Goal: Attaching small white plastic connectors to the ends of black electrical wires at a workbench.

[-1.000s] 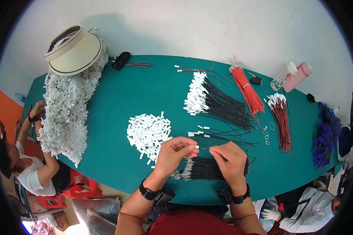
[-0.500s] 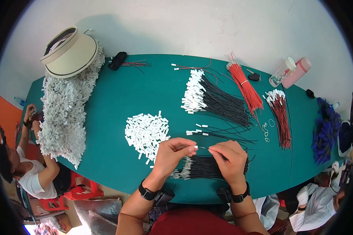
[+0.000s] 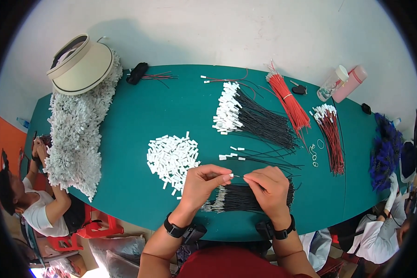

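Observation:
My left hand [image 3: 200,183] pinches a small white connector housing [image 3: 231,175] between thumb and finger. Close by on the right, my right hand [image 3: 269,186] is closed on a thin wire [image 3: 238,176], whose bare tip reaches the housing's mouth. How far the tip sits inside is too small to tell. Under both hands lies a bundle of black wires [image 3: 244,197] with silvery terminals at its left end. A heap of loose white housings [image 3: 173,156] spreads to the left of my left hand. Just beyond my hands, several black wires with white housings [image 3: 238,158] lie loose.
Farther back lie a big black bundle with white ends [image 3: 264,121], red wires [image 3: 289,102] and dark red wires [image 3: 330,139]. A white connector pile [image 3: 76,139] carries a visor [image 3: 83,67]. Bottles [image 3: 351,83] and blue wires [image 3: 384,153] stand right. Co-workers [image 3: 46,208] sit at both sides.
My right hand has shifted slightly left, bringing the wire tip closer to the housing. At the left a co-worker's hands have come together; at the right another person's arm now reaches the blue wires.

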